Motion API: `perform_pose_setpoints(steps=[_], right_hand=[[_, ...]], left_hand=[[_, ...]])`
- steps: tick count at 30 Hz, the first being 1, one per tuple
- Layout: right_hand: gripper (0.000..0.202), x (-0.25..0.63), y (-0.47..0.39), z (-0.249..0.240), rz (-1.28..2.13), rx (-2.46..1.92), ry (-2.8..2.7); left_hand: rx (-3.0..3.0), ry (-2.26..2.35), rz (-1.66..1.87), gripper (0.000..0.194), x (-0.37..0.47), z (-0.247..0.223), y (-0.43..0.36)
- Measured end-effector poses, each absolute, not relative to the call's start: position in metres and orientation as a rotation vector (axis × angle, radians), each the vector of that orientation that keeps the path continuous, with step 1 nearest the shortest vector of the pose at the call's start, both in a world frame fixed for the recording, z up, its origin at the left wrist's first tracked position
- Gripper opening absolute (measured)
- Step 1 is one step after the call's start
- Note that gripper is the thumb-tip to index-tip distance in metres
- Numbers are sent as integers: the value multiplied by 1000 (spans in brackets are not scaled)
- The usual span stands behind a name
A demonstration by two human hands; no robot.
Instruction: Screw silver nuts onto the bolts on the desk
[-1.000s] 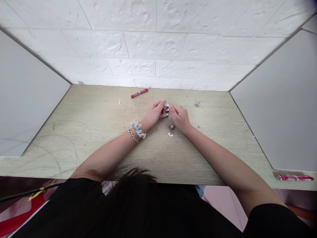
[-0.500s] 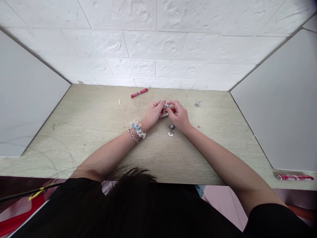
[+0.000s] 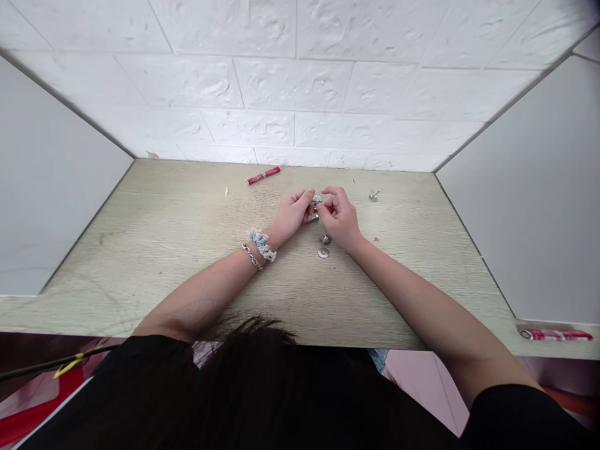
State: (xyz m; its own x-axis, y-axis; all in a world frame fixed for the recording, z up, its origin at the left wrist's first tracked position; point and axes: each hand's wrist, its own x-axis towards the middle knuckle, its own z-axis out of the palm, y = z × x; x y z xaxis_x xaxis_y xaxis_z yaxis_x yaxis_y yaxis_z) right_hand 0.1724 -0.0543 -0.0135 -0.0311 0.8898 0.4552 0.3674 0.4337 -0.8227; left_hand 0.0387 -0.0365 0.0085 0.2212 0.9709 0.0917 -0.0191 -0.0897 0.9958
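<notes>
Between finger and thumb, my left hand (image 3: pixel 294 213) pinches a small metal bolt (image 3: pixel 317 200) that seems to carry a washer. Close on its right is my right hand (image 3: pixel 340 217), thumb at the bolt's end and index finger lifted and curved away from the thumb. Whether the right thumb touches the bolt is too small to tell. Another metal piece (image 3: pixel 313 218) shows just below the fingers. On the table nearer to me lie a metal bolt with a washer (image 3: pixel 325 239) and a flat round washer (image 3: pixel 323 252).
A red marker (image 3: pixel 263 175) lies toward the wall on the wooden table (image 3: pixel 187 212). Back right is a bolt with a washer (image 3: pixel 374 195). Another red marker (image 3: pixel 557 335) rests at the front right edge. Grey panels stand on both sides, a white brick wall behind.
My right index finger has lifted away from the bolt and the right hand has shifted slightly up and right. My left hand holds nearly still.
</notes>
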Motion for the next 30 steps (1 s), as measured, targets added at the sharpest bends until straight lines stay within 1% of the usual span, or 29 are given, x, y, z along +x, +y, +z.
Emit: perform_pose_setpoints(steps=[4, 9, 13, 15, 17, 21, 22, 26, 30], right_hand=[[20, 173, -52, -15, 619, -1142, -1650], [23, 173, -51, -13, 659, -1171, -1640], [37, 174, -53, -11, 631, -1168, -1640], [39, 174, -54, -10, 605, -1163, -1631], [35, 174, -55, -10, 591, -1157, -1629], [14, 173, -55, -12, 610, -1143, -1618], [13, 173, -54, -13, 618, -1134, -1618], [20, 172, -53, -15, 607, -1098, -1639], [15, 172, -53, -14, 596, -1114, -1659]], left_hand=[[1351, 985, 1108, 48, 39, 8, -36], [1362, 993, 1110, 48, 39, 9, -37], [1390, 1008, 1088, 49, 39, 10, -38], [1389, 1011, 1088, 49, 39, 10, -38], [1380, 1011, 1097, 49, 39, 10, -38], [1377, 1008, 1098, 50, 39, 9, -37], [1377, 1007, 1099, 50, 39, 9, -37], [1375, 1007, 1100, 49, 38, 9, -37], [1363, 1007, 1103, 48, 39, 10, -37]])
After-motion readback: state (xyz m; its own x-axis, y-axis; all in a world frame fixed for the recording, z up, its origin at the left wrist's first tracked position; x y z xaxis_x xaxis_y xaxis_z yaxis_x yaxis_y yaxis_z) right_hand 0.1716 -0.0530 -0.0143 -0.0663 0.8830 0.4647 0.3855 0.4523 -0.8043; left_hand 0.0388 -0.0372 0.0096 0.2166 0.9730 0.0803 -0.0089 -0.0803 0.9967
